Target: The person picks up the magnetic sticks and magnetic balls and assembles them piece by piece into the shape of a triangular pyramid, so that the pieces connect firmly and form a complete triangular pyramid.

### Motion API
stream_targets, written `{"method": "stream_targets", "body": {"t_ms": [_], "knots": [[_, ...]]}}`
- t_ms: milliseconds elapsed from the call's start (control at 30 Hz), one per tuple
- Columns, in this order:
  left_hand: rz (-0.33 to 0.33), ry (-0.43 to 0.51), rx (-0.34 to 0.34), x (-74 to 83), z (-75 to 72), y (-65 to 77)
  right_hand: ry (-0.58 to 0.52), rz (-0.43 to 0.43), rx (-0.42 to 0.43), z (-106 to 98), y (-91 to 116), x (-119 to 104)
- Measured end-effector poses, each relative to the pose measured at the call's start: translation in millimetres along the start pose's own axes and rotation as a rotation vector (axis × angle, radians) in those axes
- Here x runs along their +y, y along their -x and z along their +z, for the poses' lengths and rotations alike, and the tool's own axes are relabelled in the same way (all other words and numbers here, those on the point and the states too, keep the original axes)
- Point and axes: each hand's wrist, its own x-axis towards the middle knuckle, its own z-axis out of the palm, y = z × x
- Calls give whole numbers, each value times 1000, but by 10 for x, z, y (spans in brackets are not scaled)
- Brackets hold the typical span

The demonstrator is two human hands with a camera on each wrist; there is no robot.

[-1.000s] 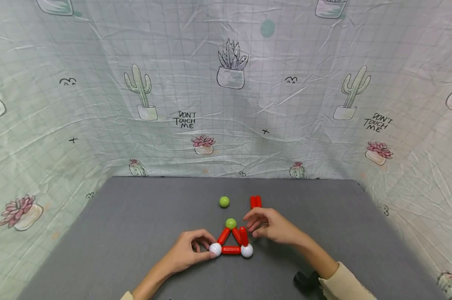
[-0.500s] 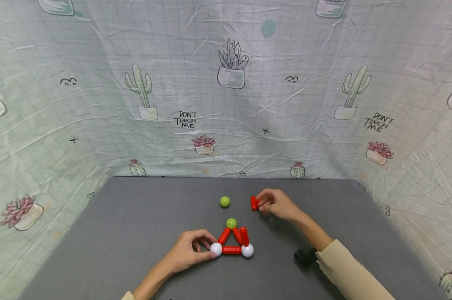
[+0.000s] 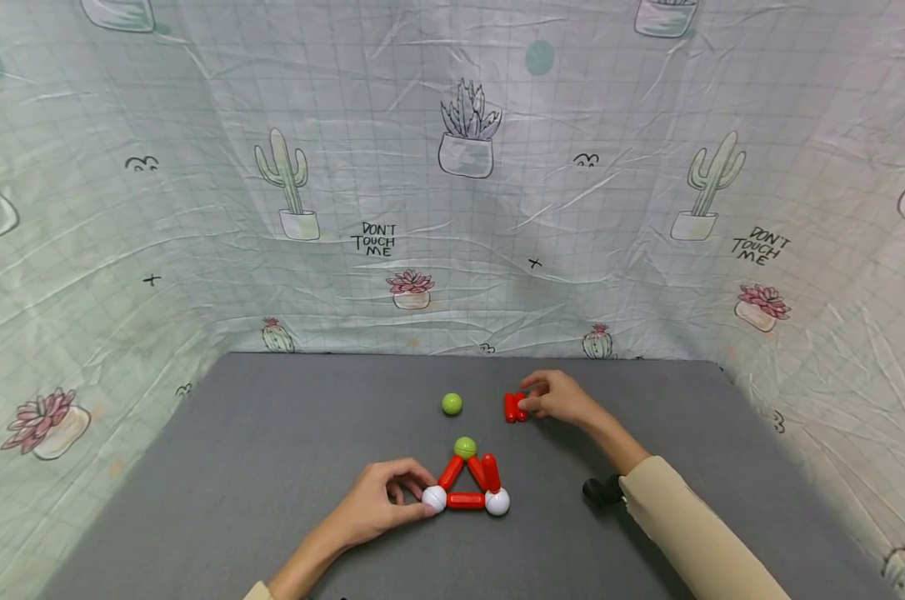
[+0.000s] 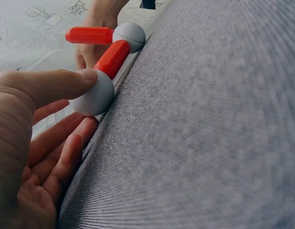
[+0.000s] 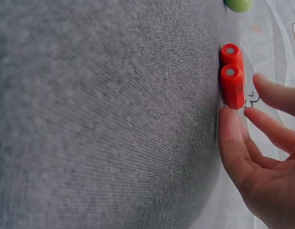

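Red rods [image 3: 510, 408] lie paired on the bench [image 3: 332, 408]; I judge them light, stiff, slick, best pinched mid-length. I see the right hand [image 3: 561, 398] beside them, fingers spread, gripping neither; the left hand [image 3: 368, 502] pinches a white ball [image 3: 436, 499].

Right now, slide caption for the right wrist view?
Right hand beside two red rods lying side by side on grey surface, green ball at top edge.
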Motion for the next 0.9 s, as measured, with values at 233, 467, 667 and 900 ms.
{"method": "stream_targets", "body": {"t_ms": [233, 467, 667, 900], "knots": [[-2, -5, 2, 7, -2, 3, 47, 5, -21, 30, -37, 1], [0, 2, 0, 11, -4, 0, 30, 23, 21, 46, -45, 0], [-2, -3, -3, 14, -4, -2, -27, 40, 26, 56, -39, -10], [-10, -8, -3, 17, -6, -9, -139, 77, 22, 66, -23, -13]]}}
